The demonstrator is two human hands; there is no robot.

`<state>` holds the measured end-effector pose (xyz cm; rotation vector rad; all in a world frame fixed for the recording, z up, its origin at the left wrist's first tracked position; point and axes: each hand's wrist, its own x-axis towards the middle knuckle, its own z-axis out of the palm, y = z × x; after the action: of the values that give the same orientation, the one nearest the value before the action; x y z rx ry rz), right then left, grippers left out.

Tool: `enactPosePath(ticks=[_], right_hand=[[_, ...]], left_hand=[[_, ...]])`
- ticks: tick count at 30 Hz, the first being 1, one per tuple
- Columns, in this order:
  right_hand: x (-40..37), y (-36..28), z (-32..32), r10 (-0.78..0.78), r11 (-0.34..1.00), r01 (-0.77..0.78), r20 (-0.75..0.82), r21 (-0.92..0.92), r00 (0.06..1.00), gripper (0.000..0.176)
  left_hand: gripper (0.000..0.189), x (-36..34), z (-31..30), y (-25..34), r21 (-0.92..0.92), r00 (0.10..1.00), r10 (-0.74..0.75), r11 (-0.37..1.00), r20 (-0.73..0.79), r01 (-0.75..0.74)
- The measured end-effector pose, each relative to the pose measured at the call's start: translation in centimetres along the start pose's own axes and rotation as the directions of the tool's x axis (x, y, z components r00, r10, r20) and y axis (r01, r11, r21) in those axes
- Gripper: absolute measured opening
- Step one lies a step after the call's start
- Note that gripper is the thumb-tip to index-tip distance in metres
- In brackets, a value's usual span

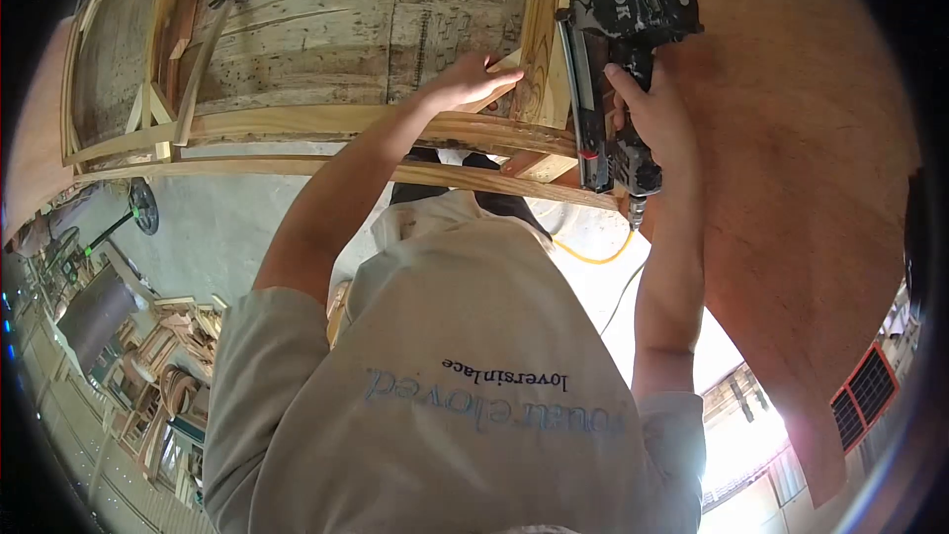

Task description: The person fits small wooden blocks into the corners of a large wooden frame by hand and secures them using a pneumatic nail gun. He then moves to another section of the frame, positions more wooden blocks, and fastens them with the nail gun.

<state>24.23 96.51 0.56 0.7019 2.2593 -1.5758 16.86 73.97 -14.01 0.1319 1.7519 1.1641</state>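
Note:
My right hand [657, 109] is wrapped around the grip of a black nail gun [633, 5] marked JOK. The tool stands over the corner of a wooden frame [544, 49], and a yellow air hose [593, 259] hangs beneath its lower end. Inside that corner, my left hand [470, 84] holds a short wood block [502, 79] against the frame, thumb and fingers partly around it. The block's far end is hidden by my fingers. Behind the frame bars lies a worn, stained board [336, 30].
A hammer [213, 49] leans across the left part of the frame. To the right, a large brown plywood sheet [791, 158] spreads out. Scrap wood [173, 346] is piled on the floor at lower left, near a wheel-like black object [143, 206].

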Motion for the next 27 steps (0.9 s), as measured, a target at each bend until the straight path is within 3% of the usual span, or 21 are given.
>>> enactPosePath(ticks=[3,6,18,22,27], right_hand=[[0.3,0.2,-0.2,-0.020,0.999,0.019,-0.030,-0.033,0.999,0.028],[0.3,0.1,-0.3,-0.022,0.998,0.019,-0.037,-0.059,0.999,0.029],[0.2,0.0,-0.2,-0.032,0.999,0.031,-0.016,-0.042,0.999,0.025],[0.1,-0.3,-0.1,-0.007,0.998,0.005,-0.027,-0.059,1.000,0.026],[0.3,0.1,-0.2,-0.019,0.999,0.017,-0.038,-0.043,0.999,0.027]], left_hand=[[0.054,1.5,-0.2,-1.4,0.170,0.992,0.115,0.980,-0.048,-0.106],[0.052,2.2,-0.1,-2.1,0.096,0.996,0.084,0.992,-0.020,-0.082],[0.053,2.4,0.0,-2.2,0.165,0.989,0.128,0.980,-0.071,-0.114],[0.052,1.5,0.0,-1.4,0.136,0.996,0.076,0.988,-0.056,-0.067],[0.051,2.2,-0.1,-2.1,0.105,0.993,0.117,0.988,-0.030,-0.113]])
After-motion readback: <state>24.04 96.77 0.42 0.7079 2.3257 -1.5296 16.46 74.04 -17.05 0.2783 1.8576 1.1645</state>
